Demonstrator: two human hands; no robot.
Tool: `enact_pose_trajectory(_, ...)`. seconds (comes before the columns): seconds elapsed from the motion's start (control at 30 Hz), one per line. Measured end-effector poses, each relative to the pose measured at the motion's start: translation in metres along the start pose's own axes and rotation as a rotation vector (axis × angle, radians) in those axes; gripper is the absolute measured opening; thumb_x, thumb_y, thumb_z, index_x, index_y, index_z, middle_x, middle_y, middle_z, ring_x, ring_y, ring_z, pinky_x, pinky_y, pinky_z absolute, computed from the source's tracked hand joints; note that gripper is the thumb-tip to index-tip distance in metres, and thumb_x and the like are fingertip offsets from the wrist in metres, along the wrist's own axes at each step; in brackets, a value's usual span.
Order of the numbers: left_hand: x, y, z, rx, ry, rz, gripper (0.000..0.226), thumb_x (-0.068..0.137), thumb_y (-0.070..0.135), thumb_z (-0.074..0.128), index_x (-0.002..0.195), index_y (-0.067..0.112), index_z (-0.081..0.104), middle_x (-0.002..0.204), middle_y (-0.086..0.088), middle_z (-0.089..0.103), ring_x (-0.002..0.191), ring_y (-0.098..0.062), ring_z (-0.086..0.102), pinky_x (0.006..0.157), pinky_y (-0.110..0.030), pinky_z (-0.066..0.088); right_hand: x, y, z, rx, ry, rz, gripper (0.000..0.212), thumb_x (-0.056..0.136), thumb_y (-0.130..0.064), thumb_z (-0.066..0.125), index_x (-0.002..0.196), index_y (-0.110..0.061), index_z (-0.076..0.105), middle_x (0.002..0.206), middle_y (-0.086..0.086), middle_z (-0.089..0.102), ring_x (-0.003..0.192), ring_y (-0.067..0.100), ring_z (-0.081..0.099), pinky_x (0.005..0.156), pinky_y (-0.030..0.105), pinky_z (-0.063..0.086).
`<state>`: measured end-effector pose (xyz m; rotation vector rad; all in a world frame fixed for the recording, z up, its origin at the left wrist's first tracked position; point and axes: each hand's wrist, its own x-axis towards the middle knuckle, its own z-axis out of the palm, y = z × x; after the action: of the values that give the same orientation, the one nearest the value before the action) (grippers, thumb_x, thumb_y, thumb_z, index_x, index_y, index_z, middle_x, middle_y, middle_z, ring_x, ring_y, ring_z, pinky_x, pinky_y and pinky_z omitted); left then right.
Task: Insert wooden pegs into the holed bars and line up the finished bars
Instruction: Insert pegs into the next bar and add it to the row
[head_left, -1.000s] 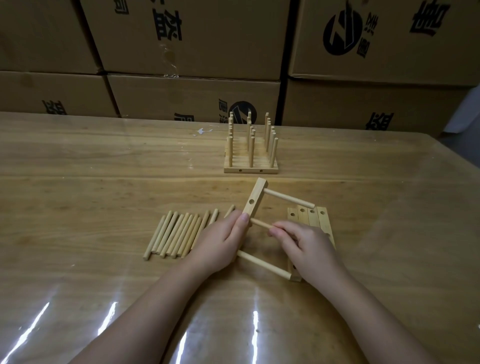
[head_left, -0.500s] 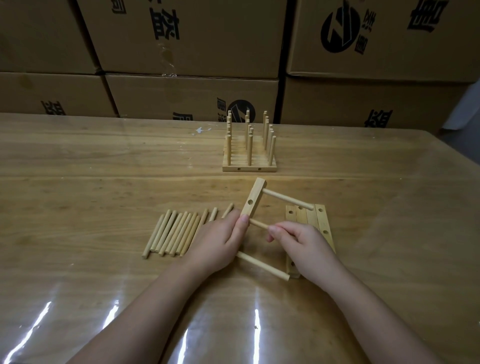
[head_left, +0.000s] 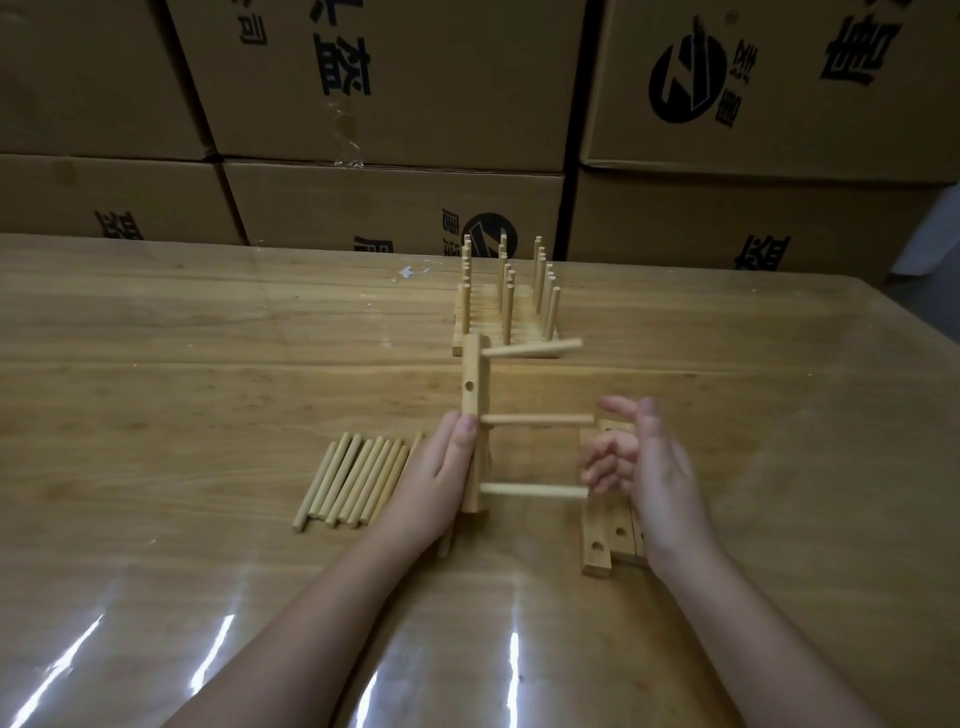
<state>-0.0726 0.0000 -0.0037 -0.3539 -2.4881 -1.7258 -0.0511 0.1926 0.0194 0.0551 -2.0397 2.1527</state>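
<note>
My left hand (head_left: 434, 483) grips a holed wooden bar (head_left: 475, 395), held upright above the table. Three pegs stick out of it to the right: top (head_left: 532, 351), middle (head_left: 537, 420) and bottom (head_left: 532, 490). My right hand (head_left: 641, 462) is beside the pegs' free ends, fingers spread and holding nothing. Loose pegs (head_left: 353, 478) lie in a row left of my left hand. Empty holed bars (head_left: 602, 545) lie under my right hand. Finished bars with upright pegs (head_left: 506, 306) stand lined up farther back.
Stacked cardboard boxes (head_left: 395, 78) form a wall behind the wooden table (head_left: 208, 364). The table's right edge (head_left: 914, 322) runs diagonally at the far right. A small white scrap (head_left: 408, 273) lies near the back.
My right hand let go of the middle peg and opened. My left hand turned the bar from tilted to upright and lifted it, so the three pegs now point level to the right.
</note>
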Motion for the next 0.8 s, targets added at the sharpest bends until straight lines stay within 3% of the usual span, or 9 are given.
enact_pose_trajectory(0.1,0.005,0.004,0.0,-0.365,-0.035,-0.072,0.032,0.088,0.039,0.044,0.098,0.009,0.051,0.081,-0.006,0.071,0.057,-0.016,0.063,0.049,-0.022,0.05,0.0,0.004,0.001,-0.01,0.018,-0.038,0.048,0.087,-0.062,0.032,0.104,-0.025,0.057,0.069,0.005,0.068,0.059,0.014,0.063,0.051,0.021,0.049)
enact_pose_trajectory(0.23,0.005,0.005,-0.002,-0.537,-0.068,-0.088,0.03,0.081,0.025,0.063,0.101,0.002,0.061,0.1,-0.009,0.074,0.078,-0.027,0.072,0.06,-0.023,0.056,-0.006,0.01,0.008,-0.266,-0.088,-0.07,0.04,0.071,-0.066,0.05,0.102,-0.042,0.052,0.09,-0.012,0.067,0.079,0.001,0.063,0.065,0.019,0.051)
enact_pose_trajectory(0.33,0.005,0.001,-0.003,-0.631,-0.127,-0.114,0.03,0.084,0.022,0.07,0.104,0.0,0.066,0.105,-0.015,0.072,0.093,-0.033,0.07,0.069,-0.025,0.057,-0.006,0.014,0.009,-0.351,-0.118,-0.052,0.032,0.076,-0.047,0.063,0.105,-0.048,0.05,0.095,-0.023,0.064,0.086,-0.003,0.061,0.071,0.018,0.053)
enact_pose_trajectory(0.43,0.007,-0.002,-0.002,-0.667,-0.168,-0.124,0.041,0.081,0.024,0.072,0.112,0.0,0.064,0.109,-0.018,0.07,0.1,-0.035,0.068,0.073,-0.028,0.057,-0.005,0.018,0.006,-0.384,-0.131,-0.043,0.029,0.082,-0.031,0.066,0.106,-0.042,0.056,0.097,-0.019,0.066,0.088,0.001,0.062,0.078,0.025,0.054)
enact_pose_trajectory(0.57,0.009,0.0,-0.005,-0.779,-0.079,-0.166,0.049,0.072,0.031,0.076,0.112,0.008,0.06,0.098,-0.017,0.073,0.085,-0.031,0.072,0.064,-0.025,0.058,0.0,0.017,-0.001,-0.385,-0.115,-0.064,0.021,0.083,-0.027,0.065,0.093,-0.044,0.058,0.089,-0.022,0.067,0.085,-0.004,0.062,0.074,0.017,0.05)
enact_pose_trajectory(0.67,0.012,-0.001,-0.01,-0.847,0.054,-0.179,0.038,0.074,0.024,0.073,0.106,0.008,0.062,0.081,-0.008,0.071,0.071,-0.025,0.072,0.055,-0.023,0.056,0.005,0.015,-0.009,-0.342,-0.107,-0.072,0.01,0.087,-0.025,0.059,0.094,-0.031,0.063,0.083,-0.014,0.071,0.076,0.0,0.065,0.066,0.014,0.049)
enact_pose_trajectory(0.8,0.01,-0.002,-0.014,-0.682,0.084,-0.146,0.029,0.076,0.032,0.076,0.1,0.016,0.068,0.08,0.0,0.071,0.074,-0.016,0.07,0.057,-0.02,0.054,0.009,0.013,-0.016,-0.31,-0.112,-0.054,0.014,0.09,-0.024,0.054,0.102,-0.028,0.061,0.084,-0.012,0.071,0.077,0.004,0.066,0.067,0.015,0.052)
